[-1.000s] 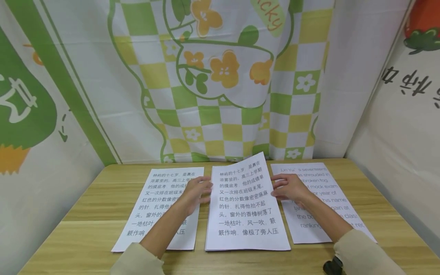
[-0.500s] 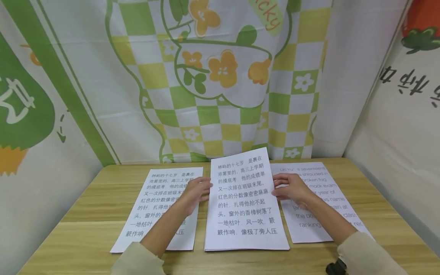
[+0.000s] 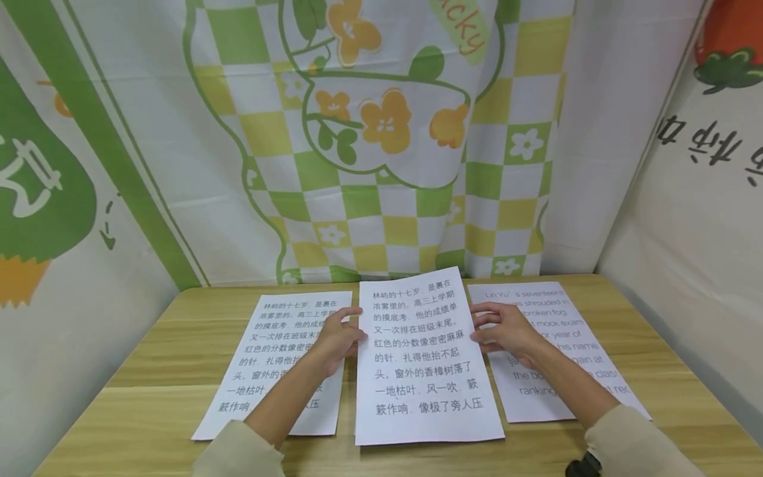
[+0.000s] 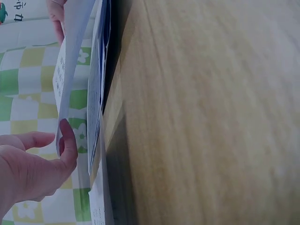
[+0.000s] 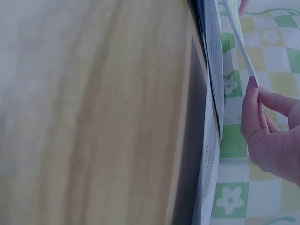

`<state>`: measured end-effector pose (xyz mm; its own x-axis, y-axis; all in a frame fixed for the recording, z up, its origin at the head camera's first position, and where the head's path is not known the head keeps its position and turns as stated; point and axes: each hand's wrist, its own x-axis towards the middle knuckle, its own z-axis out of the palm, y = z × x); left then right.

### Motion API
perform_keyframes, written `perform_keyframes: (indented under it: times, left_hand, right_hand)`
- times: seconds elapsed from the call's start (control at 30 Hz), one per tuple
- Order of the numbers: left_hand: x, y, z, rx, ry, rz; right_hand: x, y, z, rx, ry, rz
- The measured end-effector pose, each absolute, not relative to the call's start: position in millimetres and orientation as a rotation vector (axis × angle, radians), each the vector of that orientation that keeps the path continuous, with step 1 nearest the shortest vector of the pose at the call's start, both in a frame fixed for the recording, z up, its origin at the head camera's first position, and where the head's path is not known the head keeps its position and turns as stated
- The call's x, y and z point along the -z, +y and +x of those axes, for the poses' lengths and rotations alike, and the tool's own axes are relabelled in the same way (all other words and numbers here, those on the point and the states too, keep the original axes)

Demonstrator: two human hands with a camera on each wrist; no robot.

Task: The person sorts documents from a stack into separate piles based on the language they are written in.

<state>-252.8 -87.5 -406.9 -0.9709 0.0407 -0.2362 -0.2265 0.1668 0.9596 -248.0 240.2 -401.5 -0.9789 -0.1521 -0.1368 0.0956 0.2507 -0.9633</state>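
Observation:
A printed sheet of paper (image 3: 417,371) with Chinese text is raised off a paper stack (image 4: 94,108) in the middle of the table. My left hand (image 3: 338,339) holds its left edge; in the left wrist view the thumb lies at the front and curled fingers (image 4: 69,147) go behind. At the right edge, my right hand (image 3: 507,331) pinches the same sheet between thumb and fingertips (image 5: 252,86). The sheet slopes, its upper right corner higher than its upper left. Its lower edge stands slightly nearer me than the stack, which it hides from the head view.
On the left lies another page of Chinese text (image 3: 274,358), partly under my left forearm. An English page (image 3: 536,407) is on the right, partly covered by my right arm. The wooden table (image 3: 143,397) ends at a patterned curtain (image 3: 369,225) behind.
The sheet first rose at the top, then came down a little and shifted left and toward me. Its lower edge has lifted from the stack. My left fingers have changed their hold slightly.

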Motion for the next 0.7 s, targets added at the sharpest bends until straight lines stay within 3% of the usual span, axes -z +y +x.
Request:
perform_keyframes:
  times: [0.7]
  left_hand:
    - [406.5,-89.0,-250.8,-1.938,2.153,-0.116]
  right_hand:
    - [401.9,237.7,-247.9,1.814,2.308,-0.067]
